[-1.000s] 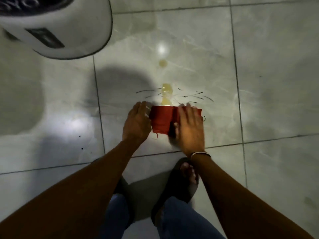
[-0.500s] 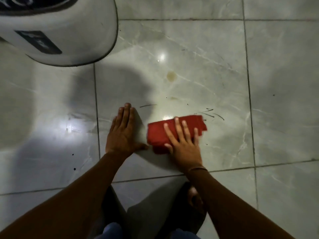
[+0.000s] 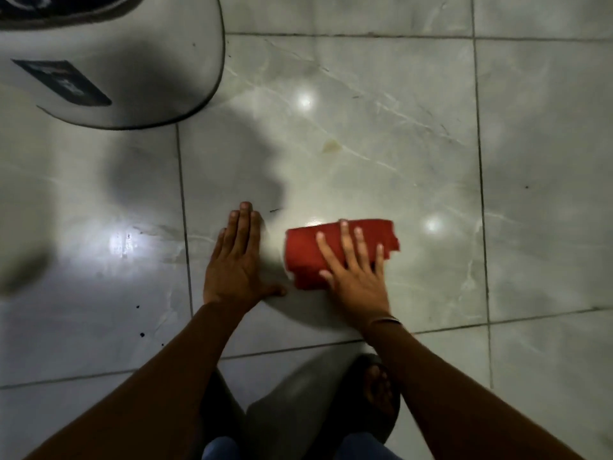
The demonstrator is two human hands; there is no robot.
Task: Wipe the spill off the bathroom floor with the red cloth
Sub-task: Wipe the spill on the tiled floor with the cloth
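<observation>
Red cloth (image 3: 335,252): folded, flat on the tiled floor (image 3: 414,154). Our right hand (image 3: 356,273) presses it with fingers spread wide, gripping nothing, likely for even wiping pressure. Our left hand (image 3: 237,260) lies flat just beside it, fingers together, apparently bracing. Yellowish spot (image 3: 331,146): ahead, uncovered. Open tile ahead and rightward; white toilet base (image 3: 132,78) bounds the far left.

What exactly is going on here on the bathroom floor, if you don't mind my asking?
A person crouches on the tiled floor, wiping up a spill. The right hand presses flat on a folded red cloth, while the left hand rests palm-down on the tile beside it, not touching the cloth. A small yellowish spot remains farther ahead, not yet wiped. A white fixture stands at the upper left.
</observation>
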